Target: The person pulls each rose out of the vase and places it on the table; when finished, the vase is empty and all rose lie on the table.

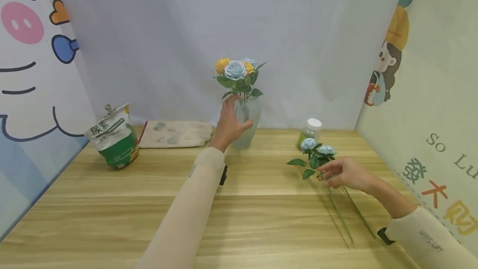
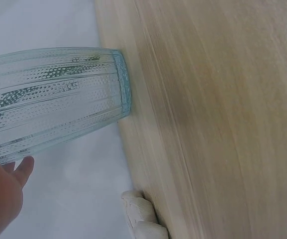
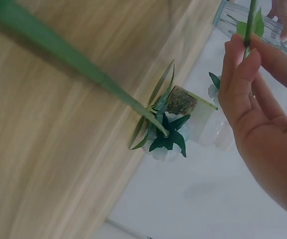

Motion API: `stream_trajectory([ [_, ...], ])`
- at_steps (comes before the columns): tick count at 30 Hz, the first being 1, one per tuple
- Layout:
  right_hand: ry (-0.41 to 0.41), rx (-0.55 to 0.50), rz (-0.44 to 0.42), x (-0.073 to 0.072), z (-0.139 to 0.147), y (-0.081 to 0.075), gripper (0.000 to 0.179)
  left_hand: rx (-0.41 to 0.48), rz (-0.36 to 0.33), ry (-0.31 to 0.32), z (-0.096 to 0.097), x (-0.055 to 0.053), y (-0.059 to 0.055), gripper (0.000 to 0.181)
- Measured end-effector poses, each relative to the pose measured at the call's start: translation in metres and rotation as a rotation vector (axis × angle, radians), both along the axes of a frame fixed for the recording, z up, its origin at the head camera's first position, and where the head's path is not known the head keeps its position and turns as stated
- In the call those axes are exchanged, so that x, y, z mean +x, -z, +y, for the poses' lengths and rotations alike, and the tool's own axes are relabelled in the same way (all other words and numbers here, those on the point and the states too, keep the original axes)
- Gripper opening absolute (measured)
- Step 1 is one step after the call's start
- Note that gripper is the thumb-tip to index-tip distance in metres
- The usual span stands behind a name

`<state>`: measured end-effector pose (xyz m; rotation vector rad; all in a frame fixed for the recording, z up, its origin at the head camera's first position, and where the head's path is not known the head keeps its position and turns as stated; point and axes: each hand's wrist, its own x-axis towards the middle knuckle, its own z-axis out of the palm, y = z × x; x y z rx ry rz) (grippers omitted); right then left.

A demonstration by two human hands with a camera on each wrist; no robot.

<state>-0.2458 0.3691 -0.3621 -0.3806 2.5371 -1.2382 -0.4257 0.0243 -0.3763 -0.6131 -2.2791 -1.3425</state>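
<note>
At the back middle stands a ribbed clear glass vase (image 1: 248, 125) with blue roses (image 1: 235, 70) and yellow roses (image 1: 222, 65) in it. My left hand (image 1: 229, 123) holds the vase's left side near the top, thumb across the front. In the left wrist view only part of that hand (image 2: 1, 191) shows beside the glass. On the right, my right hand (image 1: 347, 173) pinches a green stem (image 3: 251, 30) between thumb and fingertips. Two blue roses (image 1: 308, 144) with leaves are at that hand, their stems slanting toward me. One rose (image 3: 167, 137) lies low by the tabletop in the right wrist view.
A white-lidded jar (image 1: 310, 130) stands behind the two roses. Beige work gloves (image 1: 175, 134) lie left of the vase. Further left is a clipped green and white bag (image 1: 115, 136). Printed curtains close in the wooden table (image 1: 261, 219) at the back and sides.
</note>
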Motion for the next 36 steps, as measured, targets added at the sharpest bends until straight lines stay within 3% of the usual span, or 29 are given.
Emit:
stream_trajectory([
  [28, 0.017, -0.017, -0.129, -0.017, 0.01, 0.017, 0.053, -0.01, -0.004, 0.015, -0.001, 0.002, 0.0, 0.074],
  [36, -0.004, 0.009, -0.121, -0.019, 0.011, 0.019, 0.053, -0.031, -0.025, 0.006, -0.002, 0.004, -0.001, 0.075],
])
